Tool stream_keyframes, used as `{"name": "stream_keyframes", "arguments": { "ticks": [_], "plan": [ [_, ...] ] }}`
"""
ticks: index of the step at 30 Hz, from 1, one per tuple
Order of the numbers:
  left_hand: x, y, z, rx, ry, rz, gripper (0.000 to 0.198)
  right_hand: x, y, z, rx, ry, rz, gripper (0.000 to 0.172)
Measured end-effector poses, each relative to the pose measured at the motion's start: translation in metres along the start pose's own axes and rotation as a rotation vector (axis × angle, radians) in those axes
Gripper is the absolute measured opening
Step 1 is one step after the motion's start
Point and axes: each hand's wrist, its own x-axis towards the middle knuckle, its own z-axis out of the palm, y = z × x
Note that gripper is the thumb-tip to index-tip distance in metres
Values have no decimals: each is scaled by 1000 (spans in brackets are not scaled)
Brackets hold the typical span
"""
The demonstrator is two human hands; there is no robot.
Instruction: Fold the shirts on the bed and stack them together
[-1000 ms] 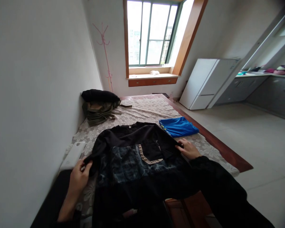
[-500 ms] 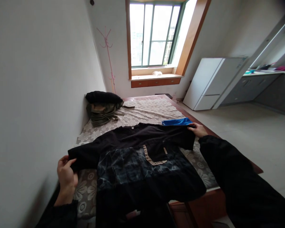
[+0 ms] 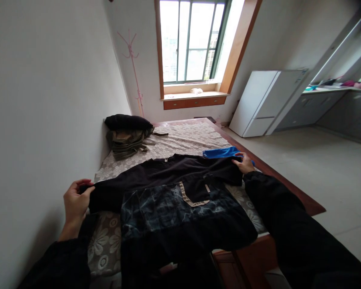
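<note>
Black shirt (image 3: 174,192) flat on the bed (image 3: 186,138), my left hand (image 3: 75,202) pinching its left sleeve end, my right hand (image 3: 243,163) gripping its right sleeve end, blue cloth (image 3: 219,152) just beside the shirt

text: none legible | labels: small tag at shirt (image 3: 174,200) collar, unreadable

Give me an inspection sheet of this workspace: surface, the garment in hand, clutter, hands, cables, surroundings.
Surface: bed with a floral lace cover, wooden edge on the right.
Garment: black shirt lies flat, front up, sleeves spread out.
Clutter: blue cloth by the right sleeve; black and olive clothes pile near the wall.
Hands: left hand pinches the left sleeve end; right hand rests on the right sleeve end.
Cables: nothing seen.
Surroundings: window, pink coat stand, white fridge, grey cabinets.
</note>
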Motion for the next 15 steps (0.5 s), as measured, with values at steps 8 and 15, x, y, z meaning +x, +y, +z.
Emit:
{"name": "stream_keyframes", "arguments": {
  "ticks": [8, 15],
  "plan": [
    [-17, 9, -4, 575, 86, 356, 26, -17, 1, 0, -250, -25, -140, 33],
    [-24, 32, 50, 613, -533, 416, 31, -30, -77, 20, -546, -259, -408, 44]
  ]
}}
